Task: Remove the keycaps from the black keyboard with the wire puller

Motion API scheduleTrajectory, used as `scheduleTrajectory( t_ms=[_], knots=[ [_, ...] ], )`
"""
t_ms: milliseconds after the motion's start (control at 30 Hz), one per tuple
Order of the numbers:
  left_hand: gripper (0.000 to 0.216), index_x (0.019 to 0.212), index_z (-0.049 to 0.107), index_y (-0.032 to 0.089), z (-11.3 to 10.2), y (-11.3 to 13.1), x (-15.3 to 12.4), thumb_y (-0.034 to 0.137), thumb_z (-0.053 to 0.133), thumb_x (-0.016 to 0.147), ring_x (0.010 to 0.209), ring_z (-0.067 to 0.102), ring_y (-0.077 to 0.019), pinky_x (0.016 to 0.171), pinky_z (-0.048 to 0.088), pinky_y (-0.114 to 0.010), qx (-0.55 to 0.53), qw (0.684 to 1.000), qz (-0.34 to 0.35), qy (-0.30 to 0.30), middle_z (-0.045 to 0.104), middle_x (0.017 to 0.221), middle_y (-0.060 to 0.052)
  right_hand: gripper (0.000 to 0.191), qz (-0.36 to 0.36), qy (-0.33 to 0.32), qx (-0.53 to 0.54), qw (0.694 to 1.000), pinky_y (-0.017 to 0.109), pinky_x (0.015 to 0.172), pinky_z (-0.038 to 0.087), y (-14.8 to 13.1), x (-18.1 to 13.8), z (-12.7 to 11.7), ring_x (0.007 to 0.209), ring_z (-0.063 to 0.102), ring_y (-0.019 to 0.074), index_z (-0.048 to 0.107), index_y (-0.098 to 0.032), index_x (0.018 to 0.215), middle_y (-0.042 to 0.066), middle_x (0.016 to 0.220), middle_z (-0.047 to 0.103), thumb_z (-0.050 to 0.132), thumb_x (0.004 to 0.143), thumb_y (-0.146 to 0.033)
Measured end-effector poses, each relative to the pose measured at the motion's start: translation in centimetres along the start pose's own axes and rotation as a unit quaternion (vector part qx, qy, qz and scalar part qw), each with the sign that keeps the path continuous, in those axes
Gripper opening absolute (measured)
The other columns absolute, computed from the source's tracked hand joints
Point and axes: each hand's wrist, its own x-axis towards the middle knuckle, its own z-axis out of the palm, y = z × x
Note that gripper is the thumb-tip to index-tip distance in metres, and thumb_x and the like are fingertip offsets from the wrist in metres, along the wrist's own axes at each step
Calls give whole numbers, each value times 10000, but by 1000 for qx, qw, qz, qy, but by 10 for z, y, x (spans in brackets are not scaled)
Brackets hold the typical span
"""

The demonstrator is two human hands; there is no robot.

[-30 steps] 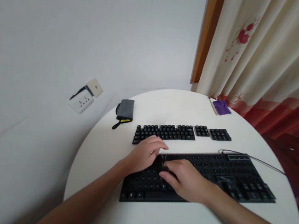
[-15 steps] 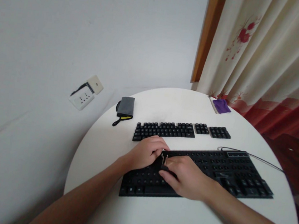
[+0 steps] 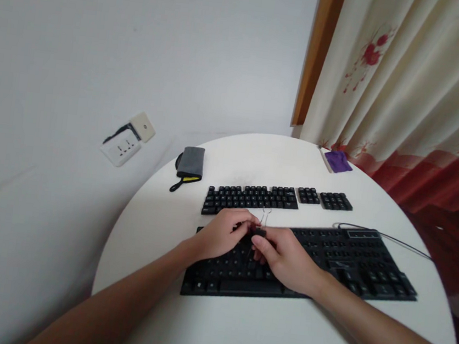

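A black keyboard [image 3: 241, 288] lies on the table, much of it stripped of its keycaps, with a row of keys left along its near edge. Over its left half, my right hand [image 3: 288, 259] is closed around a wire keycap puller [image 3: 259, 232]. The puller's dark handle sits in my fingers and its two thin wires point up, away from me. My left hand [image 3: 226, 233] is closed beside it, its fingertips pinched together at the puller. What those fingertips hold is too small to make out.
Loose black keycaps [image 3: 251, 197] stand in grouped rows behind the keyboard. A grey pouch [image 3: 192, 162] with a loop lies at the back left, a purple cloth [image 3: 337, 161] at the back right. The keyboard's cable [image 3: 388, 236] runs right across the round white table [image 3: 194, 333].
My right hand has turned the keycap puller so its wires stand higher and point away. My left fingertips have closed in next to it, and both hands are slightly above the keyboard.
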Motion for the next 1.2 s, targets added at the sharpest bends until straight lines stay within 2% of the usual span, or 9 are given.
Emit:
scheduleTrajectory(
  t_ms=[133,233,367,567,667,767,900,1033,1200],
  knots=[
    [209,1074,683,166,2,7,-2,201,510,961,890,680,-172,829,543,-301,-65,997,-27,33,731,971,-60,333,-3,126,-4,992,270,637,425,0,3,-8,662,613,165,616,-187,751,14,697,660,483,1001,-360],
    [274,1113,663,168,5,11,-4,223,707,848,868,663,-172,812,551,-301,-87,996,6,30,713,1006,-62,345,-1,195,-13,981,275,624,419,0,5,-12,652,604,169,614,-186,729,19,687,653,496,993,-374],
    [182,979,686,182,11,10,-6,151,743,809,850,639,-156,799,540,-285,-36,997,40,62,697,964,-36,326,-19,203,-34,978,277,635,417,1,4,-11,660,601,169,616,-183,729,21,692,649,508,986,-352],
    [252,1027,653,199,20,4,-8,113,747,810,873,662,-160,833,557,-301,-10,993,52,108,709,970,-22,301,18,193,-1,981,275,630,435,4,7,-9,673,603,168,640,-184,817,21,745,660,492,993,-377],
    [166,962,660,191,20,3,-8,129,739,831,922,658,-183,882,549,-344,38,987,106,115,715,959,-30,311,40,170,71,982,266,608,465,6,9,-8,687,626,171,630,-184,838,30,790,677,476,997,-402],
    [136,1008,682,188,20,5,-8,126,670,887,971,647,-186,906,552,-360,80,979,149,118,700,1010,-51,310,35,181,71,980,267,611,464,7,9,-8,676,616,169,621,-184,814,25,759,667,490,993,-401],
    [245,1137,675,187,25,6,-11,110,626,910,1060,627,-186,928,565,-347,104,976,154,114,630,1158,-89,318,14,205,8,979,275,608,409,5,6,-9,647,559,161,594,-189,742,9,684,620,504,990,-367],
    [219,1090,692,200,28,12,-15,115,651,893,1017,622,-182,897,558,-335,119,974,158,112,642,1103,-72,321,6,203,11,979,277,614,406,3,6,-10,642,557,158,602,-189,739,9,683,625,494,996,-347],
    [118,940,724,201,3,16,0,154,740,834,938,638,-190,867,520,-349,142,967,115,179,714,964,-39,374,1,234,52,971,281,655,456,2,9,-16,667,616,163,611,-186,718,22,692,654,477,1003,-388]
  ],
)
